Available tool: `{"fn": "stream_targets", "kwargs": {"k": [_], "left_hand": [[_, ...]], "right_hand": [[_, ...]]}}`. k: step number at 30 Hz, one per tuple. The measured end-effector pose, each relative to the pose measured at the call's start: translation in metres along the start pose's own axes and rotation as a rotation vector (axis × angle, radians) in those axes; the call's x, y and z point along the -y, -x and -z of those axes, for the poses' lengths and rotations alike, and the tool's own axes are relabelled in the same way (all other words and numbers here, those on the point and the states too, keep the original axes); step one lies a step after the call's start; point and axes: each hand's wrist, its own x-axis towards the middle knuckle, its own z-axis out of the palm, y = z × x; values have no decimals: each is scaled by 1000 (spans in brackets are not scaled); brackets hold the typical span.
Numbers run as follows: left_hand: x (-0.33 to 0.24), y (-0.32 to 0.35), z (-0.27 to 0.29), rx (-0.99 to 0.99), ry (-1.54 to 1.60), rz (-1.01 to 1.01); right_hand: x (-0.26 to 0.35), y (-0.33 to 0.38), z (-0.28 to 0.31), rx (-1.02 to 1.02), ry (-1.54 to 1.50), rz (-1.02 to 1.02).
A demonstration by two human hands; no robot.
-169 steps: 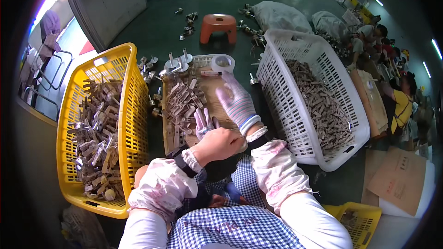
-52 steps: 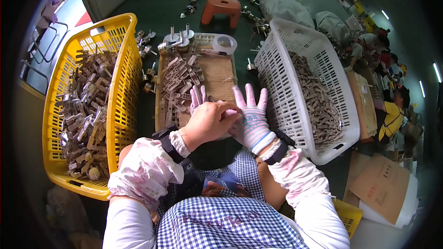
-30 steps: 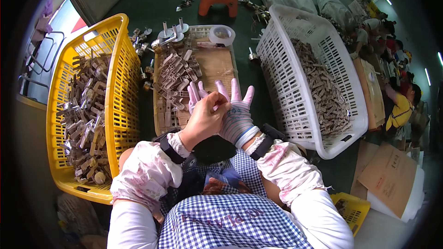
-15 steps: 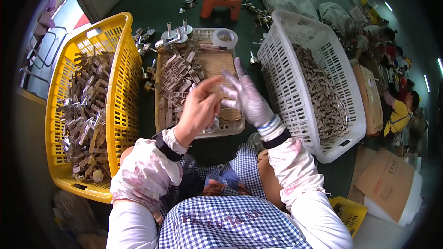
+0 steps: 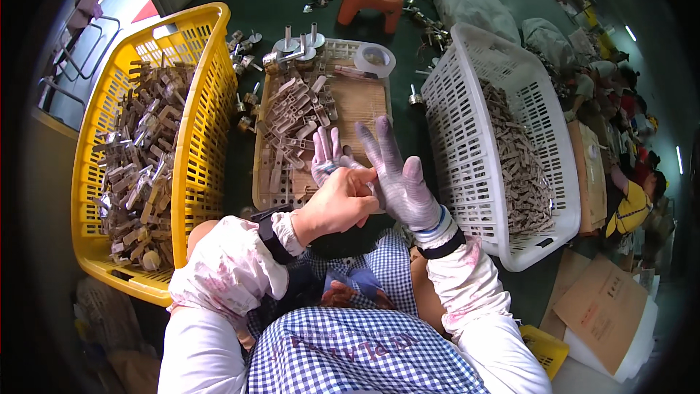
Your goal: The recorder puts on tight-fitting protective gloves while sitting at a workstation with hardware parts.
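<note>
My left hand point(image 5: 337, 206) is bare and closed. Its fingertips pinch at the glove on my right hand point(image 5: 408, 193), near the smaller fingers. A thin greyish-purple glove covers my right hand, which is palm up with the thumb and two fingers stretched apart. Just beyond my left knuckles a loose pale purple glove point(image 5: 326, 147) shows its fingers; its lower part is hidden by my left hand. Both hands are over the near end of a shallow tray point(image 5: 259, 153). Brown-grey metal parts point(image 5: 295, 113) lie heaped along the tray's left side.
A yellow basket point(image 5: 193, 153) of metal assemblies stands left, a white basket point(image 5: 467, 138) of small parts right. A tape roll point(image 5: 374, 60) and upright-stemmed discs point(image 5: 288, 44) sit at the tray's far end. Beyond is an orange stool point(image 5: 370, 4). Several people point(image 5: 627, 182) work far right.
My left hand has closed onto the right glove's fingers, and both hands have come lower. The loose glove's fingers now show beyond my left hand. The view has shifted slightly.
</note>
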Motion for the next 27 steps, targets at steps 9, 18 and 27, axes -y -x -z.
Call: {"fn": "stream_targets", "kwargs": {"k": [9, 18, 27], "left_hand": [[15, -4, 3, -165, -309, -179], [4, 4, 4, -256, -326, -259], [-1, -8, -2, -40, -80, -227]], "right_hand": [[-2, -5, 9, -197, -348, -145], [6, -6, 15, -58, -499, -241], [-2, -22, -3, -91, -656, -94]]}}
